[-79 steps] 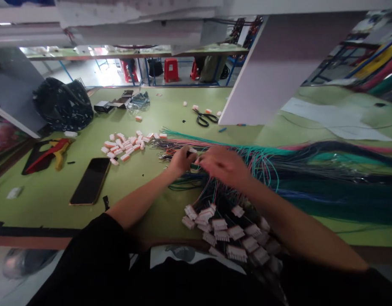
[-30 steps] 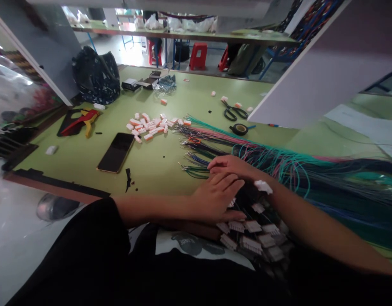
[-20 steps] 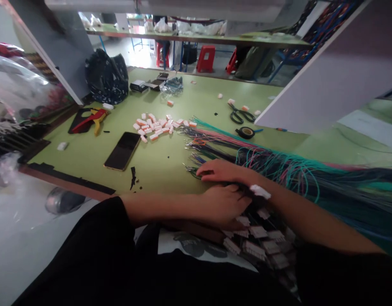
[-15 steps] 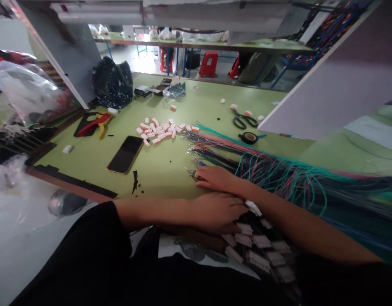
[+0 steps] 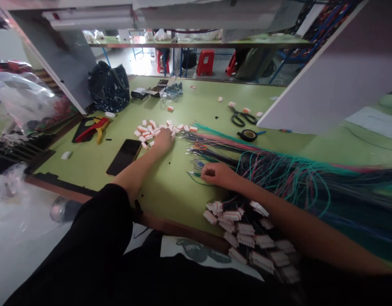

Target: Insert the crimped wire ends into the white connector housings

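Across the table (image 5: 170, 191), a wire bundle (image 5: 285, 170) is spread, "BLO…" is legible on the shirt (image 5: 196, 251), wired connectors (image 5: 246, 229) are clustered by the edge, the right hand (image 5: 219, 175) is curled shut at green wires (image 5: 194, 174), and loose connectors (image 5: 146, 133) are reached by the left hand (image 5: 164, 140), its grip hidden.

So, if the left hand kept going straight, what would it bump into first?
Probably the little white-and-orange connectors just past its fingers. The left hand is right at their pile, but from above I can't tell whether it would touch them or skim over.
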Tool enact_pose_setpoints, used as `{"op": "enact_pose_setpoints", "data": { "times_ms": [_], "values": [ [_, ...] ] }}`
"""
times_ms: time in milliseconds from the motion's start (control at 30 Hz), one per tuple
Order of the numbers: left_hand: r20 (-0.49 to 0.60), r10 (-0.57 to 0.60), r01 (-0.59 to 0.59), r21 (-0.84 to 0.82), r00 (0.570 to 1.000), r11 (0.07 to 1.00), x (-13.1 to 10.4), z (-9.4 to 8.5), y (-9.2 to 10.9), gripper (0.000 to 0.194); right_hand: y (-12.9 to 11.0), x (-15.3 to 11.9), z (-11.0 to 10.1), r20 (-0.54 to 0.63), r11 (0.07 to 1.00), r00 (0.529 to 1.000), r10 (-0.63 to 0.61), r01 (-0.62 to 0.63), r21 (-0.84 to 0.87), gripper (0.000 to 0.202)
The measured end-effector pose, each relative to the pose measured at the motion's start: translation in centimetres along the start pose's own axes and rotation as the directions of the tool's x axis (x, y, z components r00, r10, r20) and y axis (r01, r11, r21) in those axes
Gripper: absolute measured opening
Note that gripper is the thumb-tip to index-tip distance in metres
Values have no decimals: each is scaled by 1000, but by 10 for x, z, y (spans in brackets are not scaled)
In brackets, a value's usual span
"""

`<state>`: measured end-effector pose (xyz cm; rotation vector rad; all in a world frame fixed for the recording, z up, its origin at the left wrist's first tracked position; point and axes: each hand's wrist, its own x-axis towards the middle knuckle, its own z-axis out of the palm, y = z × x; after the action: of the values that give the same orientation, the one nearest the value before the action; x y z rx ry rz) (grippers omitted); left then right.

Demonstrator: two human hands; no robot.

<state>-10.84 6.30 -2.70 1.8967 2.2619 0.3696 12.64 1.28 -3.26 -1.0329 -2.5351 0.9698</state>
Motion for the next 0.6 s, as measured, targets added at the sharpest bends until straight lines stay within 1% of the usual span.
{"op": "enact_pose_setpoints", "data": {
  "times_ms": [67,167,267,333,400,433,467,500,533,567,600],
  "values": [
    [6,13,-13,15,1000,1000,3,5,-1,33,-2,-1,-1,-9,995,999,53,-51,89,13],
    [16,58,-59,78,998,995,0,7,-3,31,-5,0,-2,-6,985,994,113,-111,133,18],
    [32,122,-126,183,992,975,-6,4,-3,32,-8,0,-4,-45,974,988,147,-137,179,10],
    [36,148,-152,223,988,963,-12,1,-2,34,-10,-1,-5,-74,949,982,175,-148,278,6],
    [40,140,-145,229,989,962,-18,-4,-1,32,-11,-3,-6,-55,899,977,208,-169,403,10],
    [35,117,-122,213,993,969,-21,-7,1,30,-12,-4,-7,-39,873,975,218,-177,455,13],
    [22,90,-93,172,996,981,-25,-10,2,28,-13,-5,-8,-29,852,975,221,-178,493,16],
    [3,55,-55,95,998,994,-30,-13,4,24,-13,-6,-8,-37,840,975,219,-169,516,18],
    [-3,27,-27,-26,1000,999,-35,-15,7,21,-14,-7,-9,-57,836,976,212,-150,528,19],
    [22,5,-1,-188,1000,982,-42,-17,10,16,-14,-7,-9,-85,837,976,202,-127,533,19],
    [104,2,38,-383,995,923,-49,-17,14,13,-13,-7,-9,-114,838,974,195,-105,536,19]
  ]
}}
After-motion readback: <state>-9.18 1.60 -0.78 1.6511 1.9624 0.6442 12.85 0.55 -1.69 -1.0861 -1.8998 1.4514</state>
